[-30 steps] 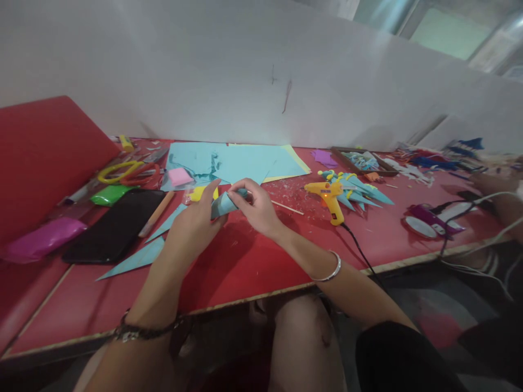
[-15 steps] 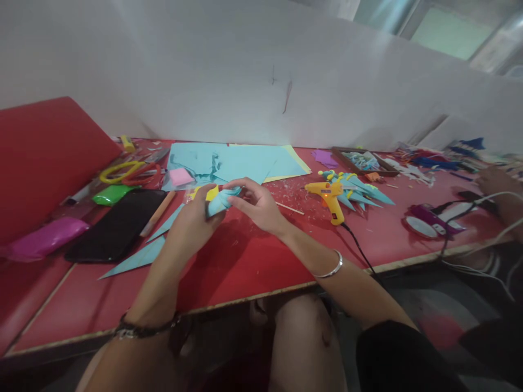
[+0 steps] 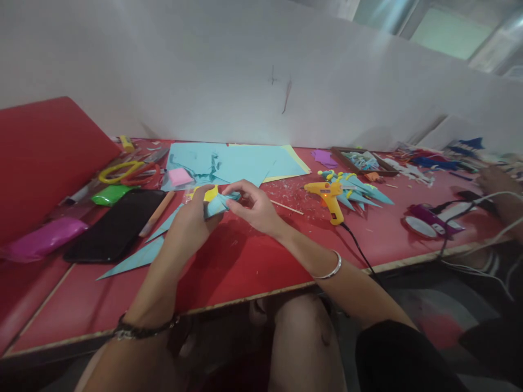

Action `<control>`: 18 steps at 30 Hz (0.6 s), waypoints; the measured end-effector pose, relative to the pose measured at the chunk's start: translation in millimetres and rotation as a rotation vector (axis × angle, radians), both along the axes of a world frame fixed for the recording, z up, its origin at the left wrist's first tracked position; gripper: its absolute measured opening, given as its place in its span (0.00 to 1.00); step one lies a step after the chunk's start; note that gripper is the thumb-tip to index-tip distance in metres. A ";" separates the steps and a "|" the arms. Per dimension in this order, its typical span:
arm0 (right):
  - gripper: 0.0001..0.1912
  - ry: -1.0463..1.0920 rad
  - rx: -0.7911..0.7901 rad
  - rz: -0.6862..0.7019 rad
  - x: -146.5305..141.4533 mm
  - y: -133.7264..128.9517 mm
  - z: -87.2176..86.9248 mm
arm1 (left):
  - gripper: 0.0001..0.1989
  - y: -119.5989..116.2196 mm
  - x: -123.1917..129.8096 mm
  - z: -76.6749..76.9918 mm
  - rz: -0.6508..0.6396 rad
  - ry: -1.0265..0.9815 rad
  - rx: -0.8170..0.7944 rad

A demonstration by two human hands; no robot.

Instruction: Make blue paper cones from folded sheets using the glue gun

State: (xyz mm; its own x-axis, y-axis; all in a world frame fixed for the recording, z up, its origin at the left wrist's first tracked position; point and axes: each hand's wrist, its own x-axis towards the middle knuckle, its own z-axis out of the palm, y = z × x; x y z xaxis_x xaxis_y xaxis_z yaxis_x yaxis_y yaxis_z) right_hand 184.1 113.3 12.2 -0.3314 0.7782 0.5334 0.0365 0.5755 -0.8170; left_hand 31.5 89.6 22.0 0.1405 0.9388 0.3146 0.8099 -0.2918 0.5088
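Note:
Above the red table (image 3: 241, 272), a small rolled piece of light blue paper (image 3: 216, 205) is held between both my hands. My left hand (image 3: 193, 220) wraps round its lower left side. The fingertips of my right hand (image 3: 258, 211) pinch its upper right end, partly hiding it. Two pointed blue paper pieces, one of them a long triangle (image 3: 137, 258), lie beside my left forearm. Behind my hands are flat blue sheets (image 3: 245, 160) and a small yellow piece (image 3: 210, 193). A thin wooden stick (image 3: 288, 207) lies right of my right hand.
A yellow glue gun (image 3: 332, 198) with a black cord stands near blue paper cones (image 3: 359, 190). At left lie a black phone (image 3: 116, 226), green and pink packets, and yellow-handled scissors (image 3: 118, 172). Far right, a person's arm (image 3: 500, 190) is near white cables and a purple device (image 3: 429, 220).
My right fingers have shifted slightly down and left on the blue paper roll, which has tilted a little. Both hands keep their hold.

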 end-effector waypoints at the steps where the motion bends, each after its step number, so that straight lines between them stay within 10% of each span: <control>1: 0.08 0.008 -0.012 0.003 -0.3 -0.3 0.0 | 0.28 -0.4 0.1 -0.4 -0.003 0.017 0.006; 18: 0.07 -0.006 -0.070 -0.024 1.2 -0.3 1.1 | 0.21 -2.7 0.9 11.3 -0.090 0.014 -0.123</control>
State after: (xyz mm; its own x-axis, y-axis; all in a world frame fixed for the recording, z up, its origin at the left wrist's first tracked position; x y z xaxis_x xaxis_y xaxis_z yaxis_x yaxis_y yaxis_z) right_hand 185.3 113.0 13.3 -0.3148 0.8217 0.4752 0.0544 0.5154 -0.8552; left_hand 32.4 86.9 33.3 0.2292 0.9535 0.1957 0.7907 -0.2996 0.5338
